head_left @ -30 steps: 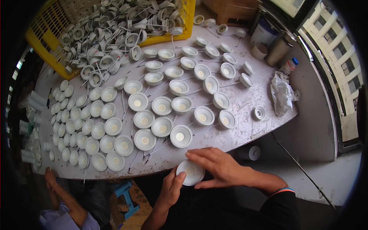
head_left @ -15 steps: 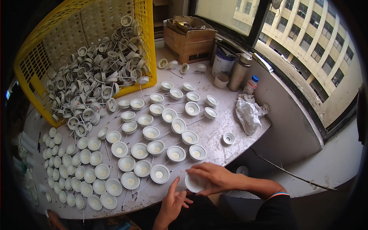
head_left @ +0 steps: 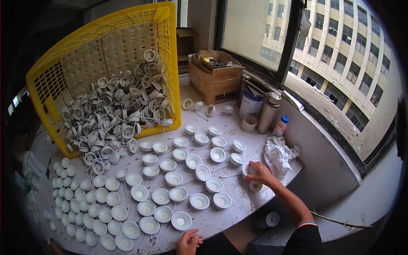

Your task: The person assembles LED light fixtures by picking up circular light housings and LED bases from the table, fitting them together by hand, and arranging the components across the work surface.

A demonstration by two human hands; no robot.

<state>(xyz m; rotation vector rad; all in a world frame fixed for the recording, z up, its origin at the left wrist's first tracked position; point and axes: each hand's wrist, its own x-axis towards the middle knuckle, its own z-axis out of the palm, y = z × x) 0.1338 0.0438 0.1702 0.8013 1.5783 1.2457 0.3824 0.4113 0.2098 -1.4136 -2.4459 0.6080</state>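
Note:
At the table's right side my right hand [head_left: 260,174] has its fingers closed around the rim of a white downlight [head_left: 247,169], whose wire trails left over the tabletop. Just below that hand sits a small white ring-shaped part [head_left: 255,186], partly covered by it. My left hand [head_left: 189,242] is by the front edge, loosely curled with fingers a little apart and nothing visible in it. Nearest to it is a finished-looking white downlight [head_left: 181,220], face up. Rows of similar downlights [head_left: 160,196] with wires spread across the table.
A tilted yellow plastic crate [head_left: 173,63] spills wired white lamp parts [head_left: 123,102] at the back left. White lamp cups [head_left: 80,194] crowd the left. Behind stand a cardboard box [head_left: 216,80], a metal flask [head_left: 269,112] and a blue-capped bottle [head_left: 280,126], near crumpled white plastic [head_left: 278,156].
My right hand has carried the downlight from near my left hand to the table's right side. My left hand has drawn down. The view has tilted upward.

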